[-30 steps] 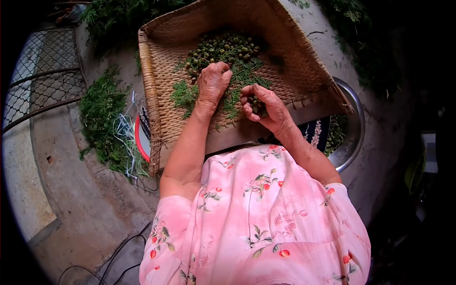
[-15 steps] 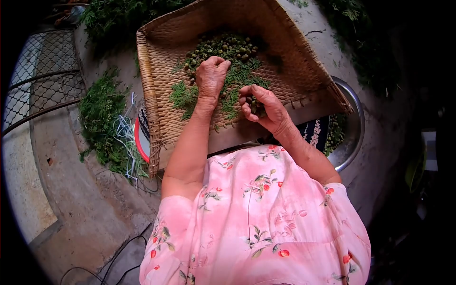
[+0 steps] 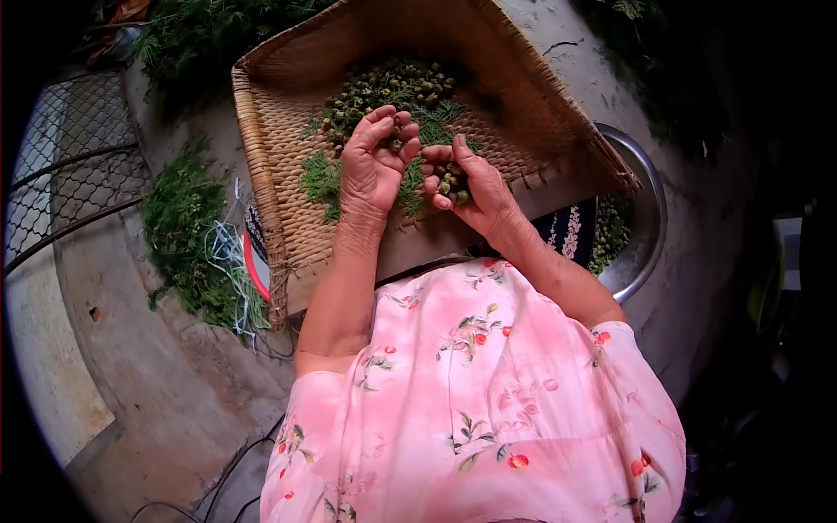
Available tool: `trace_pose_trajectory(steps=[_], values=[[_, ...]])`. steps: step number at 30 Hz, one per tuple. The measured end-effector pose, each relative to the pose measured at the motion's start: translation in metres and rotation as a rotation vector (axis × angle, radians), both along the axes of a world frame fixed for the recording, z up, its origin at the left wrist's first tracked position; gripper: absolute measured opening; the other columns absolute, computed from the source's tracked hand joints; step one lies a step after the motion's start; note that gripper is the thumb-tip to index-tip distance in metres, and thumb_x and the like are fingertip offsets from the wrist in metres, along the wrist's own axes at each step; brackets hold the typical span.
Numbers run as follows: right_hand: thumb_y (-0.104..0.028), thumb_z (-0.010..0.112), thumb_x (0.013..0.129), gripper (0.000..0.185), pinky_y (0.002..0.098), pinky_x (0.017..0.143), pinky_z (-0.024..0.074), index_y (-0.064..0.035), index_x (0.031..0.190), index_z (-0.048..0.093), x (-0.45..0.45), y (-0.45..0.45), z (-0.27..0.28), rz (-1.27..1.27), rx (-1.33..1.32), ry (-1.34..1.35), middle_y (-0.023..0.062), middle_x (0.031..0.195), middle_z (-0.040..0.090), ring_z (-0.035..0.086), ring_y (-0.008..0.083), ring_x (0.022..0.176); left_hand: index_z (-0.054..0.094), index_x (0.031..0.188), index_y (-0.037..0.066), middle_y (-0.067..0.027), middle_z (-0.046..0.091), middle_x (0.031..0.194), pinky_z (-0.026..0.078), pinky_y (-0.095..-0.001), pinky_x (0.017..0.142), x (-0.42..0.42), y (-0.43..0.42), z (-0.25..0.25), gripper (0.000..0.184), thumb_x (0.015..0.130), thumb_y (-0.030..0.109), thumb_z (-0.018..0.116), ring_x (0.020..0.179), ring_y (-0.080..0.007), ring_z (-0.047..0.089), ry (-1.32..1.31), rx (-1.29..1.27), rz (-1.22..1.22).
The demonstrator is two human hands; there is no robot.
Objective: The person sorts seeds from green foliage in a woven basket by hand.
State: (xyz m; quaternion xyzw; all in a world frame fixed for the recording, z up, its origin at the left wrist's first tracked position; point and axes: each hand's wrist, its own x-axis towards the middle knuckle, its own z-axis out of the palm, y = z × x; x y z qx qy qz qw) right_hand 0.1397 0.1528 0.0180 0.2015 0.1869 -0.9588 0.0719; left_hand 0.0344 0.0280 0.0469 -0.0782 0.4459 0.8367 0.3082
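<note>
My left hand (image 3: 368, 170) is turned palm up over a woven basket (image 3: 283, 196), its fingers curled around a few small round green-brown seed cones (image 3: 397, 138). Close beside it, my right hand (image 3: 484, 190) is cupped around a handful of the same cones (image 3: 452, 183), thumb raised. Beyond my hands a pile of cones (image 3: 392, 84) lies in the basket. Flat green conifer sprigs (image 3: 323, 179) are scattered on the weave under and around my hands.
A metal basin (image 3: 649, 213) holding more cones (image 3: 613, 231) stands at the right under the basket's edge. To the left lie cut green branches (image 3: 183, 227) and tangled pale plastic strips (image 3: 234, 257). A wire-mesh panel (image 3: 78, 157) is at far left; black cables cross the floor.
My left hand has lifted from the cone pile and turned palm up, now showing cones in its fingers. My right hand has shifted slightly left and opened its cup more to view.
</note>
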Motion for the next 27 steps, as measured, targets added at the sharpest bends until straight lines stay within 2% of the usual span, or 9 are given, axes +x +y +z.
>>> trace_pose_trajectory(steps=[2,5,6,9,12,21,22,23,27], values=[[-0.048,0.048,0.093,0.044,0.0245,0.048,0.0451,-0.0049,0.099,0.057,-0.001,-0.002,0.003,-0.031,0.031,-0.055,0.006,0.083,0.059,0.058,0.0142,0.067,0.06,0.101,0.001,-0.0117,0.063,0.098,0.054,-0.0357,0.079,0.014,0.006,0.009,0.021,0.09,0.019,0.058,0.088,-0.0225,0.061,-0.097,0.205,0.044],[-0.051,0.049,0.091,0.045,0.0246,0.048,0.0445,-0.0067,0.096,0.057,-0.003,-0.003,-0.002,-0.066,0.008,-0.096,0.005,0.083,0.059,0.057,0.0137,0.067,0.059,0.103,0.001,-0.0127,0.063,0.1,0.051,-0.0375,0.087,0.034,0.017,0.018,0.03,0.091,0.027,0.058,0.092,-0.0235,0.06,-0.049,0.237,0.033],[-0.053,0.049,0.09,0.045,0.0249,0.047,0.0434,-0.0089,0.094,0.057,-0.004,-0.003,-0.005,-0.074,-0.014,-0.097,0.0037,0.081,0.059,0.057,0.0133,0.068,0.059,0.104,0.001,-0.0122,0.063,0.099,0.05,-0.036,0.087,0.036,0.021,0.014,0.035,0.091,0.033,0.058,0.093,-0.0226,0.06,0.054,0.172,0.024],[-0.053,0.047,0.091,0.044,0.0251,0.045,0.0428,-0.0111,0.094,0.057,-0.006,-0.006,0.0,-0.123,-0.028,-0.084,0.0021,0.08,0.059,0.057,0.0132,0.068,0.058,0.107,0.003,-0.0078,0.063,0.097,0.047,-0.0301,0.084,0.051,0.03,0.012,0.036,0.091,0.035,0.058,0.089,-0.0168,0.058,0.324,0.036,-0.028],[-0.054,0.046,0.091,0.042,0.0253,0.044,0.0428,-0.0131,0.093,0.056,-0.006,-0.006,0.004,-0.115,-0.016,-0.086,0.001,0.082,0.059,0.057,0.0132,0.068,0.057,0.109,0.002,-0.0062,0.062,0.097,0.045,-0.0284,0.085,0.06,0.035,0.017,0.04,0.09,0.037,0.058,0.088,-0.0151,0.056,0.384,-0.062,0.003],[-0.049,0.049,0.092,0.04,0.0251,0.043,0.0459,-0.0095,0.092,0.058,-0.005,0.002,0.002,-0.074,-0.148,-0.048,0.0034,0.08,0.058,0.058,0.0157,0.063,0.056,0.109,0.001,-0.006,0.064,0.096,0.046,-0.0275,0.084,0.063,0.025,0.026,0.049,0.088,0.046,0.058,0.089,-0.0146,0.059,0.365,-0.013,0.042],[-0.048,0.049,0.092,0.041,0.0251,0.043,0.0464,-0.0078,0.092,0.058,-0.002,0.005,-0.001,-0.027,-0.2,0.015,0.0043,0.079,0.058,0.058,0.0167,0.063,0.057,0.108,0.002,-0.0066,0.064,0.095,0.047,-0.0284,0.083,0.062,0.024,0.027,0.047,0.088,0.044,0.057,0.087,-0.0154,0.06,0.382,0.01,0.063],[-0.045,0.049,0.093,0.042,0.0266,0.045,0.0475,-0.0048,0.097,0.06,0.0,0.007,-0.003,-0.026,-0.264,0.044,0.0093,0.082,0.06,0.06,0.0218,0.067,0.057,0.107,0.001,-0.0071,0.064,0.095,0.048,-0.0292,0.085,0.06,0.021,0.03,0.044,0.089,0.042,0.057,0.087,-0.0159,0.061,0.339,-0.008,0.089],[-0.045,0.049,0.092,0.045,0.0291,0.044,0.048,-0.0019,0.097,0.061,0.015,0.016,0.005,-0.041,-0.296,0.028,0.0124,0.083,0.063,0.061,0.0246,0.065,0.061,0.102,0.001,-0.0079,0.065,0.089,0.051,-0.0304,0.083,0.049,0.014,0.027,0.037,0.09,0.036,0.058,0.083,-0.0172,0.062,0.357,-0.027,0.136]])
